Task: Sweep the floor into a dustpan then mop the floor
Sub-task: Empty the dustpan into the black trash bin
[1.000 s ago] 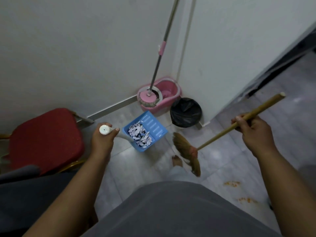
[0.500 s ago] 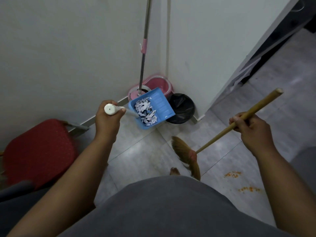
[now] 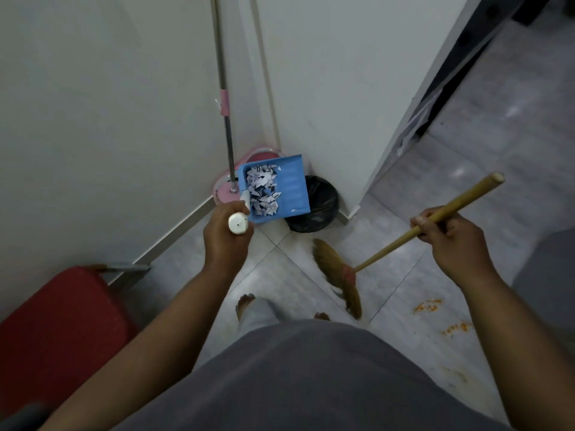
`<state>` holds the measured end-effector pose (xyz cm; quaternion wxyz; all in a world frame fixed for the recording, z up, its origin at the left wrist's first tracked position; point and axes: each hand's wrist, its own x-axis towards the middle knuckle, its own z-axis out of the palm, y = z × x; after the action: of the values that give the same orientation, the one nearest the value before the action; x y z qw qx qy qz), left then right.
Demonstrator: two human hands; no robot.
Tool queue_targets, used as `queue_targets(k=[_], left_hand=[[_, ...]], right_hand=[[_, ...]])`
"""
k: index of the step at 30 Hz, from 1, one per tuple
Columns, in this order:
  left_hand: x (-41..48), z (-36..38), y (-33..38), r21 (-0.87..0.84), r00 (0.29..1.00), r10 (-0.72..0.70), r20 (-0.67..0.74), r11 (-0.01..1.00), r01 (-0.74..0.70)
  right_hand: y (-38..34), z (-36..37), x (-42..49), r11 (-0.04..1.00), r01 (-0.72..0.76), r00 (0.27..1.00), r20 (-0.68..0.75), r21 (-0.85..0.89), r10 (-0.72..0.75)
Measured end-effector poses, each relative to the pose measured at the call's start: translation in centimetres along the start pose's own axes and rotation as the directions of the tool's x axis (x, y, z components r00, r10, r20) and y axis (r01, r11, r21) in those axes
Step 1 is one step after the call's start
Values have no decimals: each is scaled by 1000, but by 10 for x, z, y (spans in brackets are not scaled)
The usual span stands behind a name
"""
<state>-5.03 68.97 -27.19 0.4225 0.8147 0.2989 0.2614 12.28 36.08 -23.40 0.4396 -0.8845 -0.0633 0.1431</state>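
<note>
Two hands are busy. At about ten o'clock from the frame's centre, the left hand (image 3: 225,241) wraps its fingers round the white handle (image 3: 238,223) of a blue dustpan (image 3: 294,185), held off the floor with the pan pointing to twelve o'clock. Torn paper scraps (image 3: 263,191) lie heaped in the pan's left half. At three o'clock the right hand (image 3: 451,237) grips the wooden stick of a broom (image 3: 385,249), fingers curled tight. The bristle head hangs low at that hand's eight o'clock, blurred, so whether it touches the grey tiles (image 3: 389,300) is hard to say. A black-lined bin (image 3: 320,200) sits in the wall corner, partly covered by the dustpan's right edge in this view. The pink mop bucket (image 3: 258,155) stands at the bin's ten o'clock, with the mop (image 3: 225,119) pole upright in it. Orange crumbs (image 3: 429,306) dot the tiles at four o'clock. A red chair seat (image 3: 56,331) fills eight o'clock.
</note>
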Motion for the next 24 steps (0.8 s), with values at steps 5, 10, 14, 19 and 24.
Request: queue_targets(k=[5, 10, 14, 19, 24], left_hand=[[5, 4, -21, 95, 960, 239, 147, 963, -254], [3, 9, -37, 104, 911, 335, 240, 924, -367], [-3, 14, -44, 120, 881, 334, 335, 912, -392], [-12, 19, -50, 120, 846, 384, 370, 883, -453], [-30, 19, -58, 116, 808, 334, 485, 891, -438]], right_hand=[[2, 14, -21, 998, -52, 998, -47, -35, 50], [3, 21, -29, 993, -93, 995, -40, -65, 91], [4, 24, -28, 992, -96, 995, -29, -85, 94], [3, 31, -29, 993, -90, 996, -7, -80, 89], [2, 31, -27, 994, -95, 995, 20, -48, 96]])
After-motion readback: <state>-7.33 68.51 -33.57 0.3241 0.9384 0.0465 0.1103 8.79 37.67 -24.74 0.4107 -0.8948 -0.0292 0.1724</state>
